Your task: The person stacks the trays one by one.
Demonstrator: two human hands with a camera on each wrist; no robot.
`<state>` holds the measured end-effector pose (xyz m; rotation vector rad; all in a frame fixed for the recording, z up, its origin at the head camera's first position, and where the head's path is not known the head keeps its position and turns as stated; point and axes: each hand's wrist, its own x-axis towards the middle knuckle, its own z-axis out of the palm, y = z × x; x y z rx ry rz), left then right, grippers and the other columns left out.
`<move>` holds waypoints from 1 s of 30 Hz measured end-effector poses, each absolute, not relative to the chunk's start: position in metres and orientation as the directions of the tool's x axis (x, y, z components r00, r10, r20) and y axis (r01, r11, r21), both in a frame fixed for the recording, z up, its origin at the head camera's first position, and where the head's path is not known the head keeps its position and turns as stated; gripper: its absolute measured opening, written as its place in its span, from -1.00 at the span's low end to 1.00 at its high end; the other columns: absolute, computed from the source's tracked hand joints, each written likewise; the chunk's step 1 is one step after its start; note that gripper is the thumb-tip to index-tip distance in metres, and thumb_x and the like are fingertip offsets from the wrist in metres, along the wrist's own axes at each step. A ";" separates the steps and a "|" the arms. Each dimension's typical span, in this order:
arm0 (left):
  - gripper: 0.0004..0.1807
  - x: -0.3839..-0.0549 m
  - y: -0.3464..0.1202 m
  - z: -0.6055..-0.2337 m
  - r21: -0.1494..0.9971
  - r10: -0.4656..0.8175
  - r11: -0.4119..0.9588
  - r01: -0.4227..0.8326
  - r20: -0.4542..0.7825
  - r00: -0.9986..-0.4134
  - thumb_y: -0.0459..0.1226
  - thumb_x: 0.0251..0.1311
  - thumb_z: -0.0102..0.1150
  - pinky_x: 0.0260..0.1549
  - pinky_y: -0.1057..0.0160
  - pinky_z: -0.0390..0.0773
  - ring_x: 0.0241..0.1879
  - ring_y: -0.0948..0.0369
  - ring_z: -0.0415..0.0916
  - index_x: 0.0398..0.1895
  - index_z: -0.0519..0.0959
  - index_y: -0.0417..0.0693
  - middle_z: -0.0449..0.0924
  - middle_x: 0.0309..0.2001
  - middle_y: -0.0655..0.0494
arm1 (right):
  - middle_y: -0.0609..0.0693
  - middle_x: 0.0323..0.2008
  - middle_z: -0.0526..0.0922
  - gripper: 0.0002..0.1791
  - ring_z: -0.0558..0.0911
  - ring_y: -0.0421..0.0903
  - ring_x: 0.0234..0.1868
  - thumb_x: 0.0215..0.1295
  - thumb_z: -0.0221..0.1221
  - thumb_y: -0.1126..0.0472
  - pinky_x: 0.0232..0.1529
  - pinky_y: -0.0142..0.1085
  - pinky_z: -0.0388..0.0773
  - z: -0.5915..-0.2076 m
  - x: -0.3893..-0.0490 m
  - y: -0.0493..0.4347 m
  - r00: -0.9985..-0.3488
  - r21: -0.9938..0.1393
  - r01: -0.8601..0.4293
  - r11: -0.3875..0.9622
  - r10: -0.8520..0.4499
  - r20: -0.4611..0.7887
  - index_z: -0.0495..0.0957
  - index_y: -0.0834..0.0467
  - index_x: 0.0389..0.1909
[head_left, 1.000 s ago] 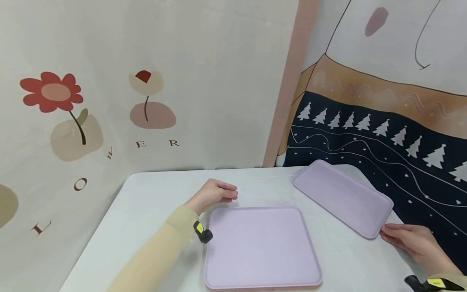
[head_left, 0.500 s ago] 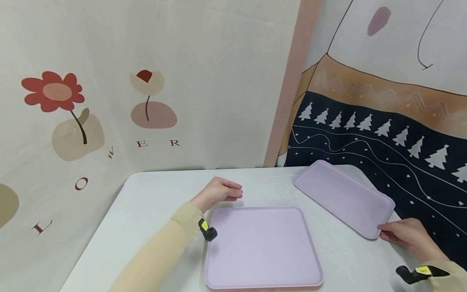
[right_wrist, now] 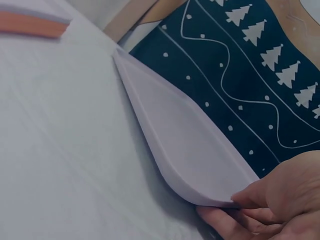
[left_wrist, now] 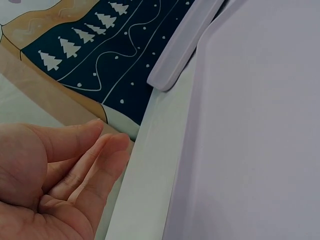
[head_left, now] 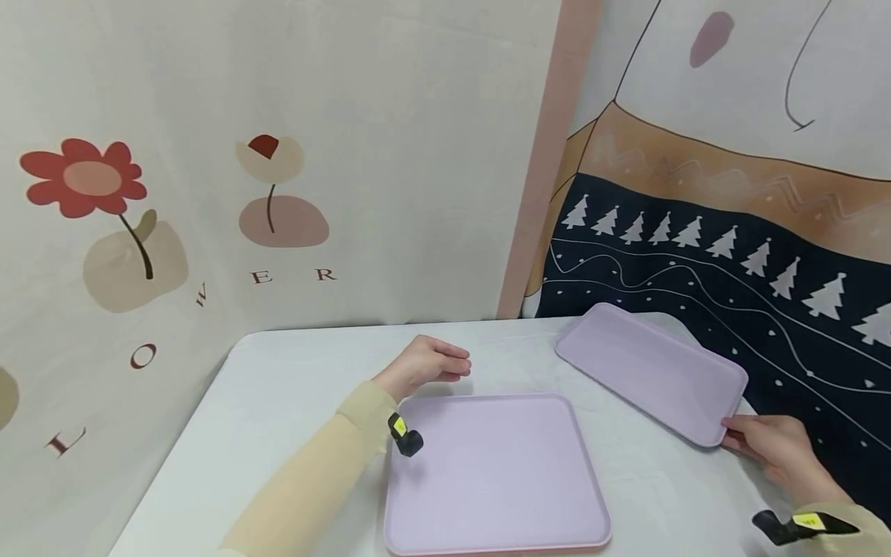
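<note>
A narrow rectangular lilac tray (head_left: 650,371) lies slanted at the far right of the table. My right hand (head_left: 780,452) pinches its near right corner. In the right wrist view the thumb (right_wrist: 252,194) lies on the rim of the narrow tray (right_wrist: 185,135), with fingers curled beneath. A larger lilac tray (head_left: 497,472) sits in front of me, with an orange-pink layer showing under its edge. Just beyond its far left corner hovers my left hand (head_left: 426,365), holding nothing. In the left wrist view its fingers (left_wrist: 90,195) are loosely bent, thumb close to the fingertips.
A white cloth covers the table (head_left: 292,402). Behind it hangs a pale curtain (head_left: 418,155) with printed flowers and letters. A dark printed cloth (head_left: 696,278) with white trees hangs along the right side, close to the narrow tray and my right hand.
My right hand has gone from beside the narrow tray to pinching its corner, and that corner has risen slightly. My left hand has drifted a little to the right.
</note>
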<state>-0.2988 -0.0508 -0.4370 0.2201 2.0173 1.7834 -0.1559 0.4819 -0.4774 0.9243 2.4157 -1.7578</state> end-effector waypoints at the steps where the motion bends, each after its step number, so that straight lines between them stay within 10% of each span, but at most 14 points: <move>1: -0.58 -0.300 -0.049 -0.437 0.974 0.400 0.158 -0.164 -0.215 -0.891 -0.49 0.27 0.43 -0.01 0.14 0.78 -0.08 0.05 0.78 0.16 0.62 -0.52 0.77 -0.04 -0.22 | 0.10 -0.28 0.66 -0.41 0.69 -0.29 -0.40 0.44 0.18 0.44 -0.21 -0.30 0.79 -0.477 -0.155 0.482 -0.824 -0.869 0.459 0.183 0.452 -0.341 0.22 0.80 0.25; 8: -0.54 -0.306 -0.038 -0.437 0.971 0.418 0.149 -0.188 -0.234 -0.878 -0.46 0.27 0.43 0.02 0.15 0.76 -0.05 0.05 0.77 0.21 0.60 -0.50 0.76 -0.01 -0.23 | 0.48 0.16 0.46 -0.33 0.64 -0.38 -0.37 0.47 0.20 0.39 -0.16 -0.34 0.78 -0.472 -0.153 0.480 -0.822 -0.903 0.409 0.132 0.482 -0.302 0.17 0.72 0.39; 15: -0.53 -0.311 -0.012 -0.434 0.971 0.464 0.147 -0.188 -0.236 -0.854 -0.43 0.31 0.42 0.04 0.19 0.75 -0.03 0.08 0.76 0.24 0.60 -0.47 0.76 0.02 -0.19 | -0.17 -0.32 0.59 -0.48 0.65 -0.36 -0.36 0.43 0.22 0.43 -0.24 -0.38 0.77 -0.467 -0.149 0.477 -0.819 -0.942 0.331 0.051 0.512 -0.260 0.36 0.75 0.22; 25: -0.56 -0.319 0.035 -0.435 0.969 0.488 0.104 -0.224 -0.246 -0.837 -0.49 0.33 0.36 0.00 0.19 0.76 -0.03 0.07 0.77 0.25 0.58 -0.49 0.77 -0.03 -0.16 | -0.01 -0.11 0.60 -0.51 0.59 -0.31 -0.31 0.50 0.21 0.31 -0.28 -0.44 0.71 -0.458 -0.142 0.477 -0.800 -0.927 0.365 0.091 0.539 -0.262 0.45 0.60 0.26; 30: -0.63 -0.327 0.060 -0.434 0.971 0.492 0.041 -0.237 -0.226 -0.841 -0.44 0.39 0.33 0.01 0.18 0.76 -0.06 0.06 0.77 0.19 0.61 -0.49 0.75 0.00 -0.26 | -0.23 -0.22 0.56 -0.57 0.58 -0.33 -0.30 0.51 0.23 0.28 -0.29 -0.47 0.70 -0.453 -0.139 0.476 -0.827 -0.932 0.338 0.134 0.516 -0.225 0.53 0.52 0.21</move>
